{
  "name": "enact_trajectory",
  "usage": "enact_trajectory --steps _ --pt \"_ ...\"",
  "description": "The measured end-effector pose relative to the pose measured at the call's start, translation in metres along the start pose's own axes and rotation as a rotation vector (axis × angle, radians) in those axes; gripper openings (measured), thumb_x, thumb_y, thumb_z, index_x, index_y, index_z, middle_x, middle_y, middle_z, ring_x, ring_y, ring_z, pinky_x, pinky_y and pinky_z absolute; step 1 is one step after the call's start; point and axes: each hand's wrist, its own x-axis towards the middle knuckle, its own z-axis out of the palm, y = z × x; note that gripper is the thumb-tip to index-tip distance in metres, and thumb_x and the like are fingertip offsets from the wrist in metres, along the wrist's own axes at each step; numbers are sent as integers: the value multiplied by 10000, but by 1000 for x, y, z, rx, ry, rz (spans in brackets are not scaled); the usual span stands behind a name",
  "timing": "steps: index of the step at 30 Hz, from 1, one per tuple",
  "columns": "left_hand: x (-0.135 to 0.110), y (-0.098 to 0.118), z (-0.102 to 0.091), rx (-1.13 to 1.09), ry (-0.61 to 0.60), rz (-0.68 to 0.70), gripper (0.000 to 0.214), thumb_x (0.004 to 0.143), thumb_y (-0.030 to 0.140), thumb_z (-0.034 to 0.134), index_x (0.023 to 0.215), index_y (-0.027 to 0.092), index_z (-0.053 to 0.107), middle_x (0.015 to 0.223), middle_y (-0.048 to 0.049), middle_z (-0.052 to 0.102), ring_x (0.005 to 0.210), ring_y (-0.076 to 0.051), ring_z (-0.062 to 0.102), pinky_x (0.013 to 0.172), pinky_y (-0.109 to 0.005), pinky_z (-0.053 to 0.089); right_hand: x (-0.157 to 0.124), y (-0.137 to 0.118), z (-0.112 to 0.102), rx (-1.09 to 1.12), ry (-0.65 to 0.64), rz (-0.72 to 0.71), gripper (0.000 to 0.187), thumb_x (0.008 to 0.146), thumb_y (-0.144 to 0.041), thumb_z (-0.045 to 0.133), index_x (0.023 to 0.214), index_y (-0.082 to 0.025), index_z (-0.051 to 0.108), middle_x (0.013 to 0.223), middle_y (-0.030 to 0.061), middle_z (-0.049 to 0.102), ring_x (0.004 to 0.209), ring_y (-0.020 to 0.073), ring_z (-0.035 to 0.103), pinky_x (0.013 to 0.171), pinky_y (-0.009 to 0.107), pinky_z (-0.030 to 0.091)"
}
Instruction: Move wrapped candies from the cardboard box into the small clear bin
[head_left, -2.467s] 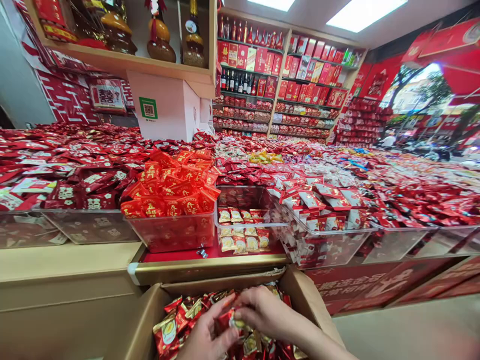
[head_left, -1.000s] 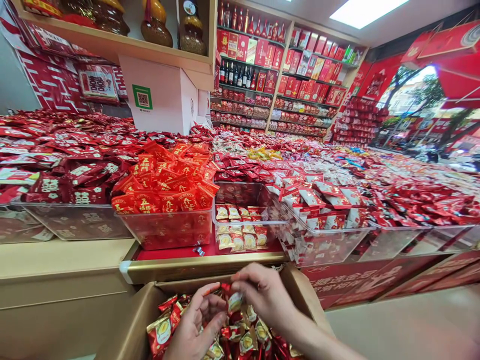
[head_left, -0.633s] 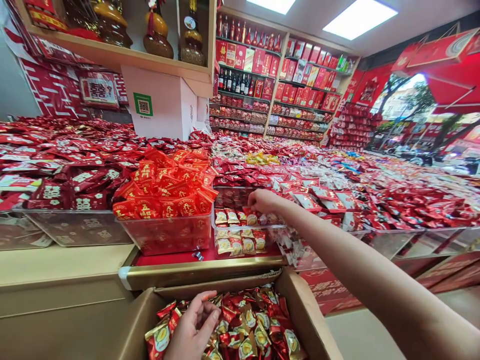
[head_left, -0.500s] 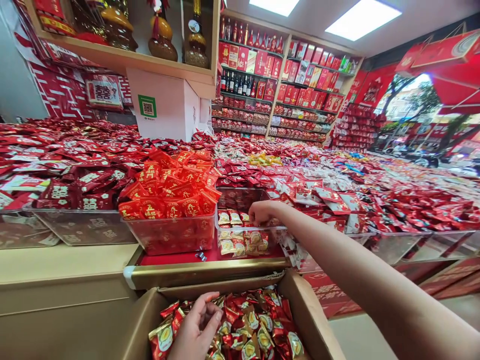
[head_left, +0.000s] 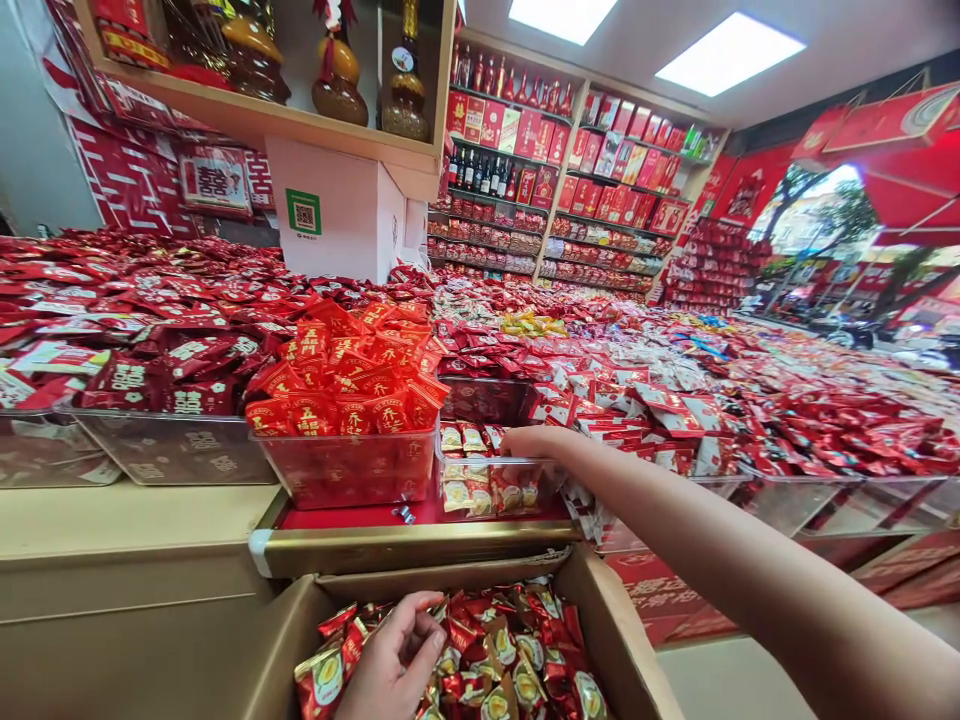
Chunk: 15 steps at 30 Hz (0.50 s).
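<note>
Sweets [head_left: 600, 350] blanket the counter [head_left: 412, 540] beneath stocked shelves [head_left: 570, 190].

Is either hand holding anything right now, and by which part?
Cannot be told: right hand reaches into the clear plastic bin; left hand rests on red-and-gold wrapped candies.

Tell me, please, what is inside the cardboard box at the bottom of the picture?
The cardboard box holds red-and-gold wrapped sweets. The left hand rests among them, covering some. Deeper layers and the box's bottom are hidden.
</note>
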Motion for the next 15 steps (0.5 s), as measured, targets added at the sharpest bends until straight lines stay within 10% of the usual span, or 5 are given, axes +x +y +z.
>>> enact_trajectory --steps 15 --pt "1 7 0 103 -38 -29 242 719 381 524 860 209 617 707 -9 618 701 -195 562 662 -288 446 -4 -8 -43 -362 51 -76 334 530 -112 663 862 -76 665 886 127 649 815 240 587 695 273 438"
